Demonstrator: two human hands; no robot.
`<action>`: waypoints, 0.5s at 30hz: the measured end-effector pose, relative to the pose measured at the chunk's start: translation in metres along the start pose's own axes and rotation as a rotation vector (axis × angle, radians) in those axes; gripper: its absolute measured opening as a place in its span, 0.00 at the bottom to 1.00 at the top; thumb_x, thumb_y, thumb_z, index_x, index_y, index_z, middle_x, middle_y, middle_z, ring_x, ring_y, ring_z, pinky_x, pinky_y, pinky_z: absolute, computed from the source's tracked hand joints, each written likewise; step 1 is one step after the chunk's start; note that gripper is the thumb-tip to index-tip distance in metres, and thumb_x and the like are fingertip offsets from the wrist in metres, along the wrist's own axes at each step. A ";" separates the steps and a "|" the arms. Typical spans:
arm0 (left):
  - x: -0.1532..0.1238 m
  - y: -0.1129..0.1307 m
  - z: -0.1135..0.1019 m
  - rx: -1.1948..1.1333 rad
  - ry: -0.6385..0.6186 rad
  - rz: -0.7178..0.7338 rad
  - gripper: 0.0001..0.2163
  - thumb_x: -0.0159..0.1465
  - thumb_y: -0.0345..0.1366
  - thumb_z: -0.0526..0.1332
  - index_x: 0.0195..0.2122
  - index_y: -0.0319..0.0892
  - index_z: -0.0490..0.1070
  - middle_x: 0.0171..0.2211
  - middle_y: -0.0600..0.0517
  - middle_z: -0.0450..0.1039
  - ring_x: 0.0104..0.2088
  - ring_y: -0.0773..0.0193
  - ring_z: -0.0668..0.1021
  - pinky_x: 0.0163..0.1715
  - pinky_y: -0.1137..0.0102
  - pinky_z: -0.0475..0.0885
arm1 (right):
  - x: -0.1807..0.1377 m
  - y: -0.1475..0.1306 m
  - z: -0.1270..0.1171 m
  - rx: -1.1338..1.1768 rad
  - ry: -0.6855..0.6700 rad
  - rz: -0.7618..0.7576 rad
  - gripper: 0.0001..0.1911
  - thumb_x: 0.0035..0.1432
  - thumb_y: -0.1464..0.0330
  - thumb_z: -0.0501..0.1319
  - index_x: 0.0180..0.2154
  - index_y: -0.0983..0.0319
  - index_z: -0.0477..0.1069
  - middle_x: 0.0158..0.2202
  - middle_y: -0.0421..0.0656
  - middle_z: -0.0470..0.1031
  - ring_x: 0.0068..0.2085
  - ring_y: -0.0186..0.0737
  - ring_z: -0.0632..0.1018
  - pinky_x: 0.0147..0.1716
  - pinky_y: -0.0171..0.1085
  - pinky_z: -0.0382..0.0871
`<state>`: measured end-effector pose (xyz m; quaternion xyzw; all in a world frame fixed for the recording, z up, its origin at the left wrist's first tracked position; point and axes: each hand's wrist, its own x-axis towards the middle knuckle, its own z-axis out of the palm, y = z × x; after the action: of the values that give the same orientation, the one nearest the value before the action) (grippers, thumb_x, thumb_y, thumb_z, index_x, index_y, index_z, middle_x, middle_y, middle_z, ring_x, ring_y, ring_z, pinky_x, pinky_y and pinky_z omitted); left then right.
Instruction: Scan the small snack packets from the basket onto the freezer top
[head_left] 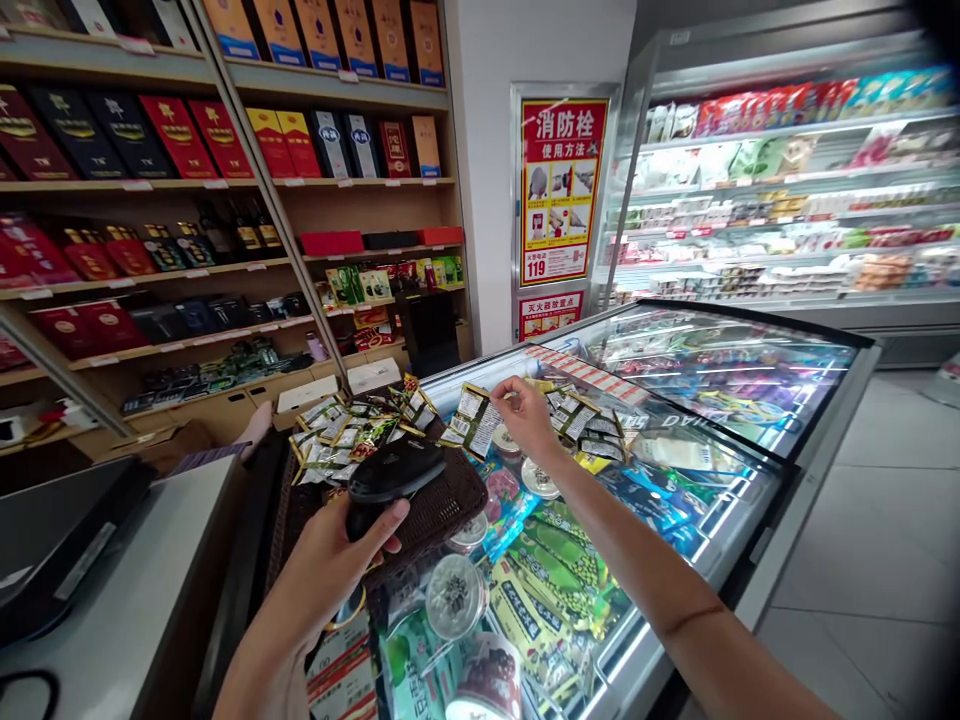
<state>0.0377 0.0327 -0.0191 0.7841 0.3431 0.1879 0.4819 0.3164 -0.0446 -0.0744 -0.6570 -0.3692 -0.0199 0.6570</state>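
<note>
a: what's in the left hand (341, 560)?
b: a glossy black scanner (395, 470), fingers wrapped round its handle, above the basket (442, 505).
a: right hand (529, 418)?
b: pinching a gold-edged packet (472, 420) over the freezer lid (697, 480).

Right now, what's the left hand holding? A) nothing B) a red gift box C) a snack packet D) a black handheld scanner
D: the left hand grips a black handheld scanner over the dark woven basket, while the right hand pinches a small packet above the freezer lid.
</note>
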 end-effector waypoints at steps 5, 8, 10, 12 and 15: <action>-0.001 0.002 0.005 0.006 -0.032 0.017 0.25 0.52 0.60 0.68 0.33 0.41 0.74 0.23 0.51 0.77 0.27 0.59 0.76 0.26 0.70 0.67 | -0.001 -0.002 -0.001 0.001 0.026 -0.025 0.03 0.53 0.67 0.58 0.30 0.59 0.69 0.28 0.39 0.71 0.29 0.35 0.70 0.28 0.32 0.61; -0.004 0.005 0.006 -0.010 0.002 0.019 0.25 0.53 0.61 0.66 0.33 0.40 0.74 0.23 0.51 0.77 0.26 0.59 0.76 0.26 0.69 0.67 | -0.003 -0.002 0.001 -0.001 0.017 -0.032 0.03 0.53 0.67 0.58 0.30 0.59 0.69 0.30 0.39 0.73 0.29 0.34 0.71 0.29 0.32 0.62; -0.005 0.007 0.007 -0.006 0.007 0.018 0.25 0.52 0.61 0.67 0.32 0.40 0.74 0.22 0.51 0.76 0.26 0.59 0.76 0.26 0.69 0.68 | -0.003 -0.002 0.002 0.000 0.011 -0.034 0.03 0.54 0.67 0.58 0.30 0.59 0.68 0.30 0.39 0.73 0.28 0.33 0.71 0.29 0.33 0.62; -0.005 0.008 0.007 0.008 0.005 0.021 0.25 0.52 0.61 0.67 0.32 0.40 0.75 0.23 0.51 0.77 0.27 0.58 0.77 0.26 0.69 0.68 | -0.004 -0.001 0.003 0.000 0.010 -0.038 0.02 0.54 0.67 0.58 0.30 0.59 0.68 0.31 0.38 0.73 0.28 0.33 0.71 0.30 0.33 0.62; -0.003 0.007 0.005 0.042 -0.013 0.006 0.26 0.52 0.62 0.66 0.33 0.41 0.74 0.24 0.49 0.77 0.27 0.57 0.77 0.26 0.69 0.68 | -0.005 0.001 0.005 -0.015 0.013 -0.053 0.02 0.54 0.68 0.58 0.31 0.59 0.68 0.31 0.38 0.74 0.28 0.34 0.72 0.31 0.33 0.63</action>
<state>0.0415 0.0254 -0.0154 0.7962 0.3415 0.1770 0.4669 0.3114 -0.0425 -0.0783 -0.6519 -0.3819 -0.0446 0.6536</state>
